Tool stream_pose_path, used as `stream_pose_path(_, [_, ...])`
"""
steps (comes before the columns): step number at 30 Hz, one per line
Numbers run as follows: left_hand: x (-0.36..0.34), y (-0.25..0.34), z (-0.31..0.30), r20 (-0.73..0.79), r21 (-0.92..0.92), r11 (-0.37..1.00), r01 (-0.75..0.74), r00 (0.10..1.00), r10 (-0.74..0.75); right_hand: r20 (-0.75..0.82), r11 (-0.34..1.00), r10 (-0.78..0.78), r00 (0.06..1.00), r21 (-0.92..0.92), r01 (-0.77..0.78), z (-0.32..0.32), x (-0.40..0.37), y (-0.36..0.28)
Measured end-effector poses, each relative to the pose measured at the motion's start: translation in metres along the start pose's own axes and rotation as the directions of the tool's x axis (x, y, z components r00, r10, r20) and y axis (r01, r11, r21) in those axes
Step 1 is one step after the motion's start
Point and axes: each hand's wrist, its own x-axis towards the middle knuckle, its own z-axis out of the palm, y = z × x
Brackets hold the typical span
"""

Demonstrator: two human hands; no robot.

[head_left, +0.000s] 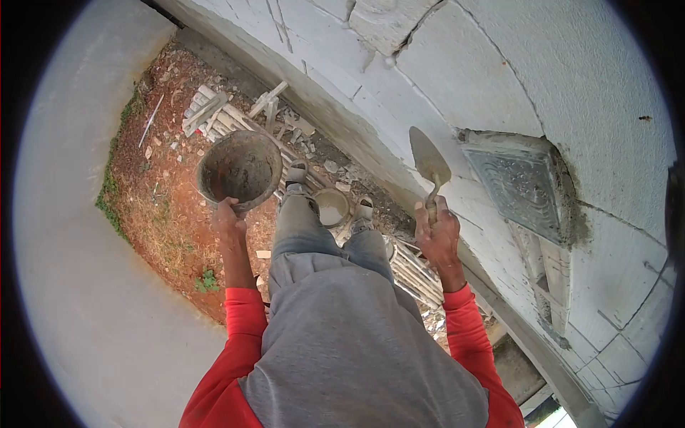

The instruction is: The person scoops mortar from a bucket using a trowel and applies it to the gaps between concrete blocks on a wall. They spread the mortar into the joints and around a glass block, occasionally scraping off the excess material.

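Note:
My left hand [229, 220] grips the near rim of a round, mortar-stained bowl [240, 170], with its dark inside facing up. In my right hand [437, 234] is the handle of a trowel [429, 158], its pointed grey blade aimed away from me and close to the white block wall [471, 78]. To the right of the trowel, a glass block [515, 187] is set in the wall with rough mortar around its edge. Neither the bowl nor the trowel blade clearly touches the wall.
My feet stand on a raised platform of poles [417, 274], with a bucket [331, 207] between them. Below lie reddish soil [160, 192], rubble and stacked wood pieces [207, 114]. A grey concrete surface [64, 235] runs along the left; another opening [546, 274] shows in the wall.

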Motion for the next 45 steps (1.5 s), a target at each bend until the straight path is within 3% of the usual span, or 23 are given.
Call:
stream_pose_path(2, [0.003,0.006,-0.006,0.016,-0.016,1.000,0.002,1.000,-0.001,-0.149,0.972,-0.152,0.977,0.157,0.176,0.005,0.032,-0.053])
stream_pose_path(3, [0.008,0.005,-0.014,0.025,-0.036,0.999,-0.001,1.000,0.001,-0.218,0.952,-0.235,0.947,0.148,0.270,0.004,0.044,-0.078])
stream_pose_path(6, [0.036,-0.007,-0.048,0.009,-0.078,0.997,0.008,1.000,-0.007,-0.196,0.965,-0.259,0.946,-0.024,0.260,0.024,0.089,-0.094])
stream_pose_path(9, [0.013,-0.004,-0.066,-0.070,-0.153,0.988,-0.004,0.998,-0.007,-0.183,0.917,-0.356,0.917,-0.260,0.304,0.068,0.121,-0.052])
stream_pose_path(11, [0.013,-0.014,-0.063,-0.155,-0.221,0.975,-0.012,0.988,-0.023,-0.352,0.916,-0.401,0.846,-0.148,0.373,0.051,0.121,-0.081])
stream_pose_path(13, [0.025,-0.030,-0.111,-0.267,-0.159,0.987,0.036,0.961,-0.078,-0.443,0.909,-0.387,0.809,-0.034,0.416,0.047,0.108,-0.083])
stream_pose_path(14, [0.035,-0.041,-0.126,-0.284,-0.167,0.985,0.048,0.954,-0.094,-0.401,0.918,-0.376,0.836,-0.037,0.395,0.040,0.117,-0.094])
stream_pose_path(17, [0.041,-0.061,-0.157,-0.313,-0.180,0.984,0.021,0.947,-0.077,-0.383,0.879,-0.475,0.793,-0.249,0.407,0.050,0.129,-0.091])
stream_pose_path(20, [-0.007,-0.064,-0.173,-0.342,-0.106,0.992,-0.068,0.939,0.028,-0.319,0.939,-0.332,0.888,-0.018,0.345,0.032,0.112,-0.111])
stream_pose_path(23, [-0.022,-0.072,-0.178,-0.431,-0.196,0.979,-0.045,0.901,-0.045,-0.266,0.904,-0.415,0.870,-0.226,0.362,0.061,0.134,-0.086])
stream_pose_path(24, [-0.013,-0.082,-0.186,-0.415,-0.272,0.960,-0.064,0.908,-0.057,-0.264,0.917,-0.393,0.881,-0.179,0.356,0.062,0.128,-0.085])
stream_pose_path(27, [-0.008,-0.089,-0.213,-0.325,-0.311,0.940,0.143,0.913,-0.247,-0.259,0.928,-0.370,0.892,-0.052,0.370,0.061,0.125,-0.094])
stream_pose_path(29, [-0.008,-0.103,-0.218,-0.360,-0.282,0.952,0.119,0.907,-0.220,-0.304,0.935,-0.328,0.894,0.032,0.354,0.051,0.121,-0.107])
stream_pose_path(32, [-0.001,-0.103,-0.209,-0.309,-0.350,0.933,0.087,0.929,-0.203,-0.062,0.943,-0.284,0.957,-0.200,0.267,0.079,0.147,-0.068])
stream_pose_path(33, [-0.001,-0.105,-0.201,-0.286,-0.404,0.912,0.075,0.936,-0.204,-0.090,0.946,-0.293,0.952,-0.172,0.275,0.075,0.150,-0.077])
stream_pose_path(34, [-0.001,-0.102,-0.202,-0.316,-0.350,0.927,0.133,0.915,-0.250,-0.102,0.952,-0.286,0.953,-0.144,0.270,0.072,0.143,-0.079])
stream_pose_path(36, [-0.015,-0.102,-0.195,-0.297,-0.326,0.940,0.099,0.933,-0.201,-0.151,0.969,-0.247,0.957,-0.032,0.245,0.061,0.129,-0.096])
stream_pose_path(39, [0.019,-0.115,-0.197,-0.259,-0.375,0.924,0.070,0.950,-0.177,-0.063,0.900,-0.370,0.927,-0.271,0.340,0.096,0.165,-0.061])
stream_pose_path(42, [0.007,-0.105,-0.176,-0.275,-0.358,0.933,0.046,0.949,-0.153,-0.024,0.918,-0.319,0.947,-0.256,0.303,0.109,0.172,-0.074])
stream_pose_path(45, [0.001,-0.107,-0.177,-0.338,-0.348,0.937,0.019,0.930,-0.144,0.070,0.950,-0.309,0.949,-0.033,0.312,0.082,0.168,-0.134])
